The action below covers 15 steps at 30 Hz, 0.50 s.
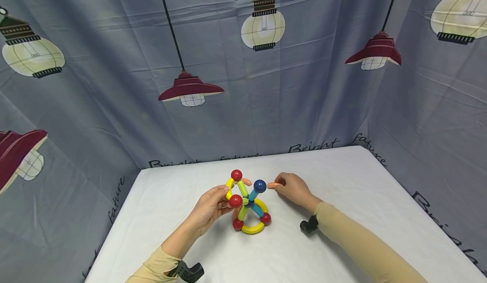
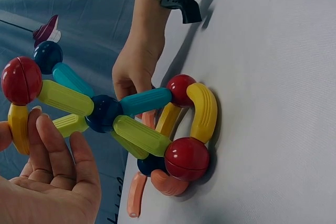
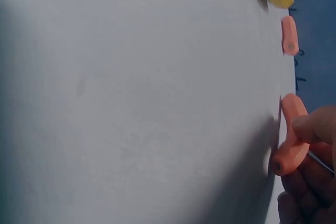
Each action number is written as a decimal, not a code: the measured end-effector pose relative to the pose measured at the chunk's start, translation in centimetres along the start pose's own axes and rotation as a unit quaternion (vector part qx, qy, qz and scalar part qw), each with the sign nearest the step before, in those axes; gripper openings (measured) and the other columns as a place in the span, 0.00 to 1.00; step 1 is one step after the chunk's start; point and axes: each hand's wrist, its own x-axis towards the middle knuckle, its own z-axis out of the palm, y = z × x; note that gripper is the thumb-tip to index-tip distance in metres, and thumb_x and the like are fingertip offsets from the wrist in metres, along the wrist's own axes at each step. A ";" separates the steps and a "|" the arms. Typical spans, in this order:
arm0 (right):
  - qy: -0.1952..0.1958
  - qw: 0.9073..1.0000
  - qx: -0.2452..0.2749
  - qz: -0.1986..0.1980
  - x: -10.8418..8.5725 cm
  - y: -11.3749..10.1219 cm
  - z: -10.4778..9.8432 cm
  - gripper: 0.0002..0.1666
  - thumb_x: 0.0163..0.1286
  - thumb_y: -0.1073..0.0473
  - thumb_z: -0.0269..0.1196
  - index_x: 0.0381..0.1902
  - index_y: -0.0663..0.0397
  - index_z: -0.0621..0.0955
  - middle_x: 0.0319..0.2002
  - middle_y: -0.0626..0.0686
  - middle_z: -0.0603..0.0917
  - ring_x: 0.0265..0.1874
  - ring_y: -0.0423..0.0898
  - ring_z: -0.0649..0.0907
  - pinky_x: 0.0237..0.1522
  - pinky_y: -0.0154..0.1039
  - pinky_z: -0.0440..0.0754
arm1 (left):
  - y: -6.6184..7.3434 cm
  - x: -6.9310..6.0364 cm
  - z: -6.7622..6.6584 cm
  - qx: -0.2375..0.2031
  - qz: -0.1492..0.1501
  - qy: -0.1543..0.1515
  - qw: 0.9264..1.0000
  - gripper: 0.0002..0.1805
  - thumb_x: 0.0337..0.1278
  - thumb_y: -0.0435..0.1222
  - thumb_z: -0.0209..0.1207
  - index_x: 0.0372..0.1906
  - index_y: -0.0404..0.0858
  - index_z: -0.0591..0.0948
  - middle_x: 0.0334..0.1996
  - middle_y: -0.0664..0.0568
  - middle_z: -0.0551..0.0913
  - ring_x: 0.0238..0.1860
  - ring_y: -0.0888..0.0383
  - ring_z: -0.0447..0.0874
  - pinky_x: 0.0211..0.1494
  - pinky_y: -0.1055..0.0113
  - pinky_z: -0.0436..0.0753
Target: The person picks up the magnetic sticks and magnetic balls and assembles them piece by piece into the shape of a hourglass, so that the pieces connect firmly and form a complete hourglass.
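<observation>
My left hand (image 1: 208,209) pinches a yellow curved rod (image 2: 19,129) on the upper left of a ball-and-rod construction. That rod meets a red ball (image 2: 21,80). Green and light-blue rods spread from a dark-blue middle ball (image 2: 103,113); a larger blue ball (image 1: 260,186) tops one arm. At the bottom, red balls and yellow curved rods (image 1: 253,229) form a ring close to or on the table. To the right of the construction, my right hand (image 1: 294,189) pinches an orange curved rod (image 3: 293,135) between thumb and fingers, just above or touching the tabletop.
Behind the construction lies another orange rod (image 3: 290,35). An orange piece (image 2: 170,183) shows at the base of the construction in the left wrist view. A white cloth covers the table (image 1: 323,249). A grey curtain (image 1: 213,131) with printed lamps hangs along its far edge.
</observation>
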 end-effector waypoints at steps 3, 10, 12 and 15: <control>0.000 1.000 0.017 0.006 -0.1 -0.2 0.0 0.12 0.67 0.56 0.71 0.46 0.52 0.85 0.32 0.47 0.81 0.32 0.46 0.77 0.38 0.42 0.79 | 0.1 0.0 0.1 -0.004 -0.003 0.002 1.000 0.30 0.72 0.48 0.60 0.66 0.31 0.72 0.41 0.48 0.85 0.40 0.56 0.83 0.55 0.62 0.84; -0.009 0.991 0.130 0.036 0.0 -1.2 -1.0 0.20 0.71 0.57 0.67 0.58 0.53 0.83 0.41 0.52 0.82 0.34 0.49 0.77 0.30 0.39 0.79 | 0.2 -0.1 0.1 0.003 0.002 0.005 1.000 0.30 0.72 0.50 0.60 0.65 0.30 0.72 0.40 0.48 0.84 0.40 0.55 0.83 0.55 0.62 0.84; -0.015 0.986 0.164 0.035 0.0 -1.7 -1.5 0.20 0.72 0.56 0.65 0.60 0.54 0.83 0.43 0.53 0.84 0.36 0.50 0.78 0.31 0.40 0.79 | 0.1 -0.2 0.1 0.006 0.004 0.007 1.000 0.30 0.72 0.51 0.60 0.63 0.30 0.73 0.39 0.48 0.83 0.40 0.55 0.83 0.55 0.61 0.84; -0.027 0.976 0.212 0.044 -0.1 -2.7 -2.4 0.21 0.75 0.53 0.63 0.62 0.53 0.83 0.43 0.56 0.86 0.40 0.50 0.79 0.39 0.44 0.79 | 0.1 -0.1 0.2 0.010 0.006 0.008 1.000 0.31 0.71 0.52 0.60 0.62 0.30 0.73 0.39 0.48 0.83 0.40 0.55 0.82 0.55 0.61 0.84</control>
